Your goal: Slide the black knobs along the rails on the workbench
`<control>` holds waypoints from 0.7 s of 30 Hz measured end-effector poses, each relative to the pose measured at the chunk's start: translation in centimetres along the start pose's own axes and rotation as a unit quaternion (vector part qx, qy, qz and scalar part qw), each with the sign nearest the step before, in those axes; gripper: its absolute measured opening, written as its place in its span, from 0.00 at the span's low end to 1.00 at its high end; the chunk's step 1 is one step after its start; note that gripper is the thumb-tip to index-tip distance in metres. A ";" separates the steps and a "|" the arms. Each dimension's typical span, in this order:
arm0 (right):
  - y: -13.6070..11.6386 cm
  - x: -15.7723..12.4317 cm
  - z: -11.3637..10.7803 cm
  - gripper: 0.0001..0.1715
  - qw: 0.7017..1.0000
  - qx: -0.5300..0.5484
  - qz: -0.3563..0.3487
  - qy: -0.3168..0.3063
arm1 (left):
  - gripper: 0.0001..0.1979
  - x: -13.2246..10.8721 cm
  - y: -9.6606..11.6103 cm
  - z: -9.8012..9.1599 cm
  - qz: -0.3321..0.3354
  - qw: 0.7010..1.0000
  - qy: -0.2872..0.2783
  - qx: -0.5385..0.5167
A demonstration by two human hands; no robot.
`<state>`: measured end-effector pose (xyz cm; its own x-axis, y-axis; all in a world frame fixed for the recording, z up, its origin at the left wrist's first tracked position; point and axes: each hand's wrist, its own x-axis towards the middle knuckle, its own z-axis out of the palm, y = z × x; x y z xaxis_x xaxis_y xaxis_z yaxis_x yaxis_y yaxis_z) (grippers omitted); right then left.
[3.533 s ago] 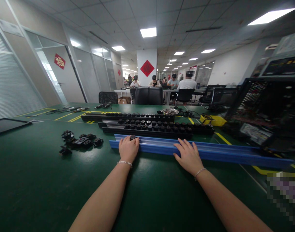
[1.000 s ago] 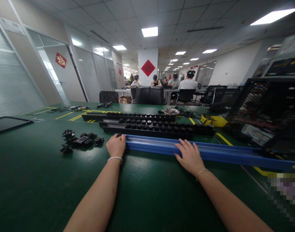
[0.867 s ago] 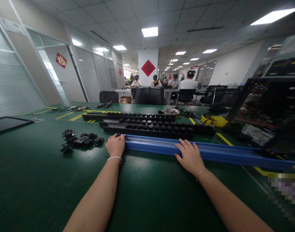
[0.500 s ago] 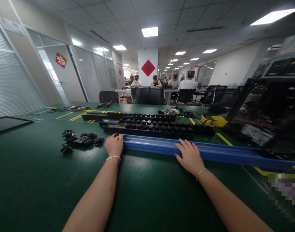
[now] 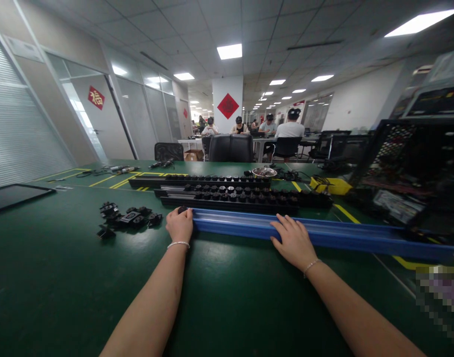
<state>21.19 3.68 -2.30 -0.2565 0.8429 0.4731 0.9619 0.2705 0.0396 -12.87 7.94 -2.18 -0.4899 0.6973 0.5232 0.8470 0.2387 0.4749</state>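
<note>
A long blue channel rail lies across the table from the middle to the far right. At its left end, my left hand is closed around a small black part, mostly hidden by the fingers. Further right, my right hand grips the rail's near wall, with fingers spread over the top and the thumb on the near side. Left of my left hand lies a loose group of black plastic pieces. Behind the blue rail are black rails carrying rows of small black parts.
A metal bowl and a yellow tray stand behind the rails on the green table. An open computer case rises at the right. A flat black panel lies far left. People sit at desks beyond.
The whole view has shifted slightly. Both hands keep the same places on the blue rail and the small black part, with no clear movement against them.
</note>
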 end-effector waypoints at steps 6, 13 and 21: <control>-0.1 0.0 -0.1 0.24 1.000 0.003 0.001 0.001 | 0.19 0.4 -0.9 -0.1 0.042 0.999 -0.014 0.000; -0.1 0.0 0.0 0.24 1.000 0.000 0.006 -0.003 | 0.21 1.5 -2.8 -0.3 0.106 0.994 -0.013 0.000; 0.0 0.0 -0.2 0.24 1.000 -0.005 0.000 -0.005 | 0.21 1.8 -2.7 -0.4 0.056 0.998 -0.026 -0.008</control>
<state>21.21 3.61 -2.14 -0.2572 0.8477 0.4639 0.9628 0.2661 0.0476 -16.12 8.25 -2.20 -0.3804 0.7527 0.5373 0.8923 0.1458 0.4273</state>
